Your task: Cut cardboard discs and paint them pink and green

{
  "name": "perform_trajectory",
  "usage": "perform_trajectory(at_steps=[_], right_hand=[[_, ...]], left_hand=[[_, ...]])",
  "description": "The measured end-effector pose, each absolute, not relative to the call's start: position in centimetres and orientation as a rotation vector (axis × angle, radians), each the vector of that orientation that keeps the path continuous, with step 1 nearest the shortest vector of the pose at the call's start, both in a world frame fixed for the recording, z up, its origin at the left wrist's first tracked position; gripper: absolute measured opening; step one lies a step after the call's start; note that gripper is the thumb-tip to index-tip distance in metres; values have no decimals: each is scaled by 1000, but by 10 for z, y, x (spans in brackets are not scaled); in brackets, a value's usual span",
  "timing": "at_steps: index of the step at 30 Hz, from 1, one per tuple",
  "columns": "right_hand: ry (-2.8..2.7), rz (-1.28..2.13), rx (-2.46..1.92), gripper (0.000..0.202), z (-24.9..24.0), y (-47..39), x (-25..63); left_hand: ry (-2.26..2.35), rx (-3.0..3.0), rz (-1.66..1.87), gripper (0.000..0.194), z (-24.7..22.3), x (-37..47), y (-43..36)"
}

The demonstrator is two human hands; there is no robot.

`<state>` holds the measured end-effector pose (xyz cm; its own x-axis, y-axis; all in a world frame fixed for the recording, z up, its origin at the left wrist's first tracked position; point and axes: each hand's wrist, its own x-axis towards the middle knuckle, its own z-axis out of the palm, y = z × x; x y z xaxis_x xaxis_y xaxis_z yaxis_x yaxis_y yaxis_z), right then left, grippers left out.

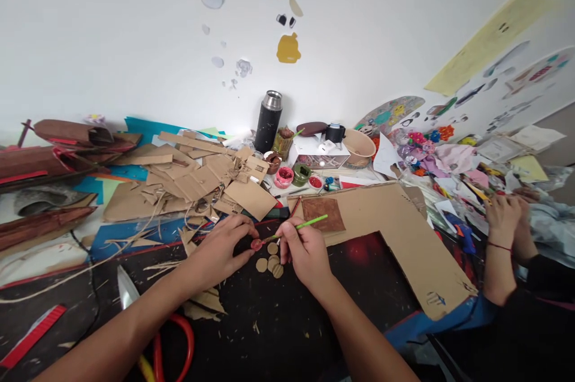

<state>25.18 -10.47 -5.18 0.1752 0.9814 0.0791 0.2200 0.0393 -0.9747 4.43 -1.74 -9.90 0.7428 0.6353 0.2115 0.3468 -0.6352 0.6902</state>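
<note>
At a dark, scrap-strewn tabletop (251, 334), we look down on our 2 bare hands. Our left hand (226, 245), thumb and forefinger nearly together, seems to pinch a small round red-painted disc (256, 244). Our right hand (306, 253), fingers curled closed, grips a slim green-handled paintbrush (313, 221) with its tip at the disc; whether the bristles touch it, we can't quite tell. Between our hands, several round tan cardboard discs (261, 264) lie clustered, some overlapping. Beyond stand open jars of red paint (283, 176) and green paint (302, 175).
</note>
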Motion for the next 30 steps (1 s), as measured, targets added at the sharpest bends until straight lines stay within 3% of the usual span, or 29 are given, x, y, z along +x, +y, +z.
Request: perform_trajectory(at_steps=[30], right_hand=[[-1305, 880, -1459, 44, -53, -113, 255]], left_hand=[[763, 2300, 576, 8, -94, 47, -19]])
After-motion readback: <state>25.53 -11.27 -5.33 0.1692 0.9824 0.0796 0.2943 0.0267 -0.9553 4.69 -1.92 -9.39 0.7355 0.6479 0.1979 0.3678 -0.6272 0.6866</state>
